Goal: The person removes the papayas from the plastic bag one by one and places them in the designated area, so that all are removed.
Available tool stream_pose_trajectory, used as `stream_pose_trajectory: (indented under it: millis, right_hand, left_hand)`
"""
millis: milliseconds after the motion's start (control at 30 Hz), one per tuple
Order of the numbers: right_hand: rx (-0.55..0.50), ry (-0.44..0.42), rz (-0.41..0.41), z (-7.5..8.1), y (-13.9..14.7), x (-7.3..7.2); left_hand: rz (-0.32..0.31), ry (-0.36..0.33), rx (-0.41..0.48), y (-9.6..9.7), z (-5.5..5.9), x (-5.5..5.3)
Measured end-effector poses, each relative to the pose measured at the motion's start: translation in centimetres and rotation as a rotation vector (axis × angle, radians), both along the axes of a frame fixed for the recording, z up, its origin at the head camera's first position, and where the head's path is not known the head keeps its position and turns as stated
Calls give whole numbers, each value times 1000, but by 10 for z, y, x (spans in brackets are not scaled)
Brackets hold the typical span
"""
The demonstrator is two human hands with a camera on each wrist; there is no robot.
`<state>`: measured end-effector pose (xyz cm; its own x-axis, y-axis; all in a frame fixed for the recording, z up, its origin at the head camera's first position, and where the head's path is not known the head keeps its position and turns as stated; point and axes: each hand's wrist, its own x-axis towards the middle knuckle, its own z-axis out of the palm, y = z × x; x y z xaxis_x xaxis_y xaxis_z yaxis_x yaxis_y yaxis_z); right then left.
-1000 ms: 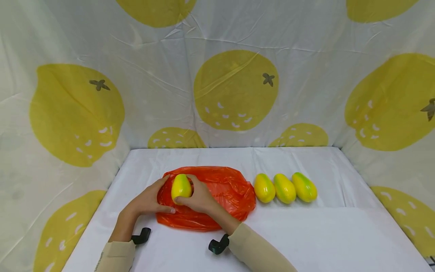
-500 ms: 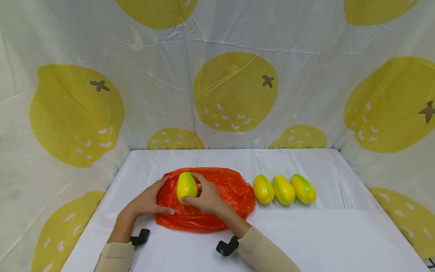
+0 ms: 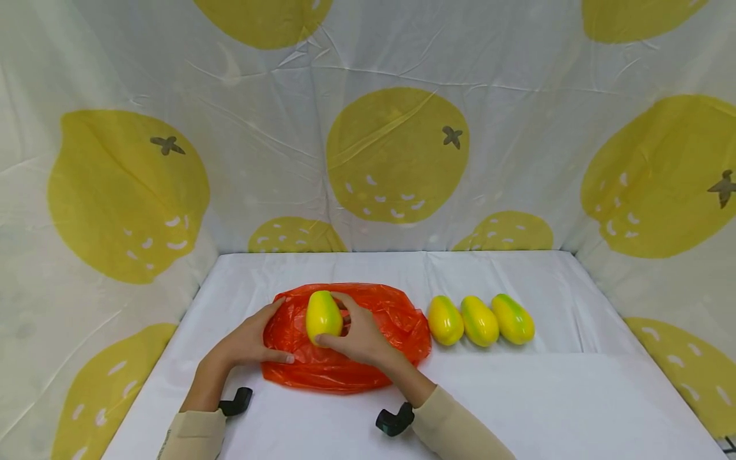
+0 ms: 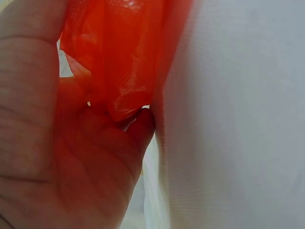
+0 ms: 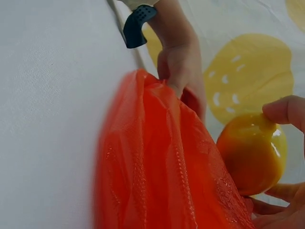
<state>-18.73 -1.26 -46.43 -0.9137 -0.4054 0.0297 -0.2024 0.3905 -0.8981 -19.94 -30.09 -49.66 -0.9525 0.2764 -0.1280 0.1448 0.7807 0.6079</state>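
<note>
My right hand (image 3: 361, 337) grips a glossy yellow-green mango (image 3: 323, 317) with thumb and fingers, above a red plastic bag (image 3: 374, 367). In the right wrist view the mango (image 5: 252, 155) shows at the right, beside the red film, with my thumb on its top. At the bag's left end, my left hand (image 3: 244, 340) holds the rim, the thumb along the front and the fingers at the back. In the left wrist view the red film (image 4: 128, 57) hangs over my left palm (image 4: 95, 152). What lies inside the bag is hidden.
Right of the bag, three more mangoes (image 3: 445, 321) lie in a row on the white-covered table (image 3: 546, 396). Lemon-print cloth (image 3: 399, 153) closes off the back and both sides. A black wrist mount (image 3: 395, 420) sits on my right wrist.
My right hand has moved right with the mango, from near my left hand towards the bag's middle. My left hand stays at the bag's left end.
</note>
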Motion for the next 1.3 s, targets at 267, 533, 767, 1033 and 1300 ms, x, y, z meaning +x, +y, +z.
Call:
stream_pose_trajectory:
  millis: [267, 533, 767, 1033, 1300]
  right_hand:
    - [-3, 7, -2, 1, 13, -2]
    - [-12, 18, 4, 1, 24, -3]
    - [-8, 41, 35, 4, 34, -4]
    - [-25, 41, 19, 6, 47, -8]
    - [-19, 36, -4, 5, 61, -9]
  left_hand:
    - [7, -13, 9, 1, 1, 0]
    - [12, -10, -1, 2, 3, 0]
    - [8, -1, -11, 3, 2, 0]
    - [11, -8, 2, 2, 1, -1]
    - [-7, 6, -3, -1, 0, -1]
